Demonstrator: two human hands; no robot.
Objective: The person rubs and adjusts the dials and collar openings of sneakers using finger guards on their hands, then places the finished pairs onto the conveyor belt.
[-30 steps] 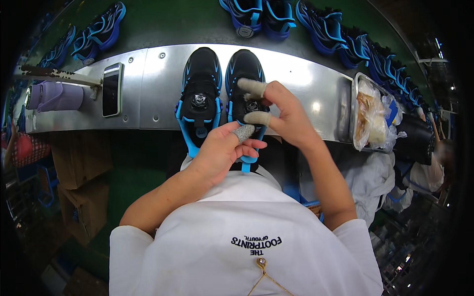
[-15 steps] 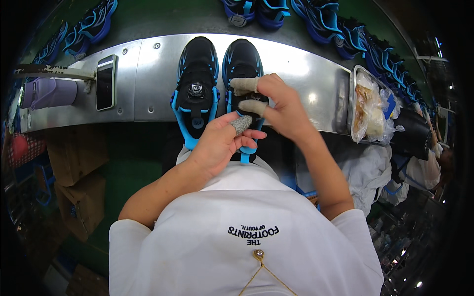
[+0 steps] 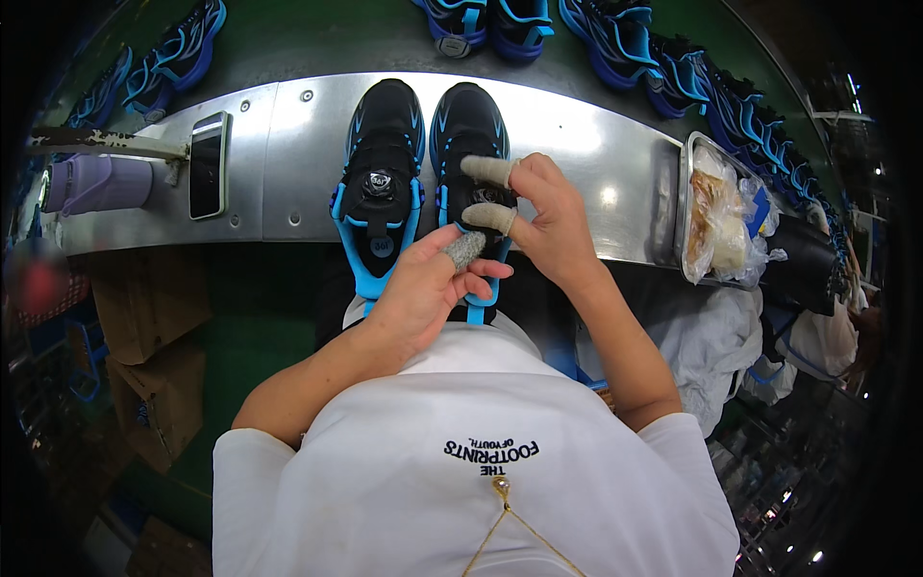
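Note:
A pair of black shoes with bright blue trim stands side by side on a curved metal shelf (image 3: pixel 586 135), toes pointing away from me. The left shoe (image 3: pixel 380 183) has a round dial on its tongue and nothing touches it. My right hand (image 3: pixel 548 216), with taped fingertips, presses thumb and forefinger onto the tongue of the right shoe (image 3: pixel 468 125). My left hand (image 3: pixel 433 288), one finger in a grey cot, rests curled on that shoe's heel end, its fingertip touching my right hand's fingers. The right shoe's dial is hidden under my fingers.
A phone (image 3: pixel 209 163) lies flat on the shelf at the left, beside a purple bottle (image 3: pixel 96 183). A metal tray (image 3: pixel 690 159) of plastic-wrapped items sits at the right. More blue shoes (image 3: pixel 625 38) line the green belt behind. Cardboard boxes (image 3: pixel 154 385) stand lower left, white cloth (image 3: pixel 711 337) lower right.
Both hands stay on the right shoe; the fingers shift only slightly. The view has tilted a little, so the shoes sit higher in the picture.

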